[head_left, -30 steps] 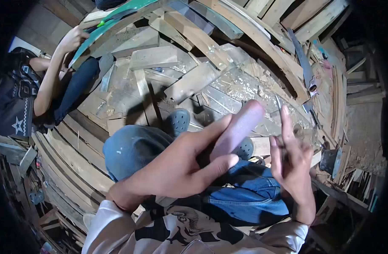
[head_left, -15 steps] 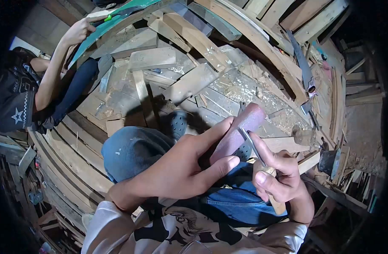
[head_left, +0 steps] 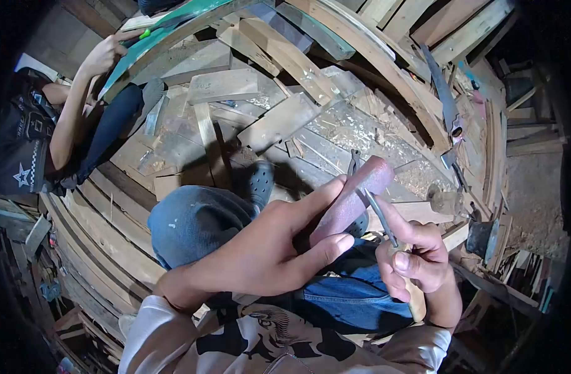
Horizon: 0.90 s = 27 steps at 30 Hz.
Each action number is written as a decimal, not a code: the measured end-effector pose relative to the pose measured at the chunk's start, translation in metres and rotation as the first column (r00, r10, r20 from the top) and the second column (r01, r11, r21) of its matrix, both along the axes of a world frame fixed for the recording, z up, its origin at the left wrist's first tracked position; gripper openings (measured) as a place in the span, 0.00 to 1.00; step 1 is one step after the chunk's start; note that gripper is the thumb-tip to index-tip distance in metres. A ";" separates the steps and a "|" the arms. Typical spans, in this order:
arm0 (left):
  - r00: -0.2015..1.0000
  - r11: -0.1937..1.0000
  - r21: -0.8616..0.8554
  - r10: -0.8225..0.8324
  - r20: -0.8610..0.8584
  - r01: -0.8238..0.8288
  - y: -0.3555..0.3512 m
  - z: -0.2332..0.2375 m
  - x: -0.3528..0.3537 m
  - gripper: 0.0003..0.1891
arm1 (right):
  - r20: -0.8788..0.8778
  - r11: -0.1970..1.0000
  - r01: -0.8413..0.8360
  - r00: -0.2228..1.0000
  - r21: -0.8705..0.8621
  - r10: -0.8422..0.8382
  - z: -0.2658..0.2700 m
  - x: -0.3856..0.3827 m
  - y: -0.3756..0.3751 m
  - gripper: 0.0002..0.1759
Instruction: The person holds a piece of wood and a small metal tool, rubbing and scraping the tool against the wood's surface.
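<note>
A pinkish-purple sharpening stone point(head_left: 354, 199) slants up from my left hand point(head_left: 266, 249), which is closed around its lower end with the thumb along the near side. My right hand point(head_left: 419, 255) grips a narrow carving tool point(head_left: 416, 302) by its pale wooden handle. The index finger stretches along the thin metal blade, whose tip lies over the stone's upper part. Both hands are above my lap, over blue jeans.
Wood boards point(head_left: 223, 86) and shavings cover the floor ahead. A handsaw point(head_left: 444, 93) leans at the right, near a hatchet-like tool point(head_left: 450, 161). At left, another person's hand point(head_left: 103, 57) holds a green-marked tool over a green board point(head_left: 126, 68). Long planks point(head_left: 104, 218) lie left.
My right hand and the carving tool have shifted slightly right and down over the sharpening stone. The stone has tilted a little to the right. The other person's hand has moved left and down.
</note>
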<state>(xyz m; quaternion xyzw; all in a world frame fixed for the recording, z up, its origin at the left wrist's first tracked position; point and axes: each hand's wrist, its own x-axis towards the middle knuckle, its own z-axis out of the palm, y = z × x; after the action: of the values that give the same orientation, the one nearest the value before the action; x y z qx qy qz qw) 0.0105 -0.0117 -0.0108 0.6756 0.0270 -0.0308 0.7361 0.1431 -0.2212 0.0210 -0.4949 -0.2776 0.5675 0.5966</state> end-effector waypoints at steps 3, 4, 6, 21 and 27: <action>0.999 1.000 0.025 0.000 0.047 -0.001 0.000 -0.006 0.000 0.35 | -0.045 1.000 -0.003 0.999 -0.004 0.003 0.000 0.000 0.001 0.34; 0.998 1.000 0.028 -0.002 0.067 0.000 0.000 -0.007 0.000 0.35 | -0.068 1.000 0.009 0.998 -0.019 -0.010 0.001 0.000 0.001 0.34; 0.997 0.999 0.037 0.001 0.075 -0.004 0.001 -0.007 0.000 0.35 | -0.090 0.999 0.020 0.996 -0.035 -0.023 0.001 0.000 0.002 0.34; 1.000 1.000 0.002 -0.016 -0.025 0.016 0.003 0.001 -0.001 0.36 | 0.937 0.997 0.048 0.340 0.060 -0.073 -0.005 -0.014 0.013 0.33; 0.995 1.000 0.002 -0.025 -0.100 0.025 0.003 0.004 -0.002 0.36 | 0.947 0.990 0.136 0.321 -0.023 -0.022 -0.007 -0.021 0.007 0.34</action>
<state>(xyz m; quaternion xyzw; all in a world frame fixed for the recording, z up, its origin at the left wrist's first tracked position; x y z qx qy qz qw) 0.0083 -0.0083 -0.0064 0.6746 0.0555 -0.0737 0.7324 0.1218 -0.2139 0.0139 -0.7739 -0.5196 0.1574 0.3261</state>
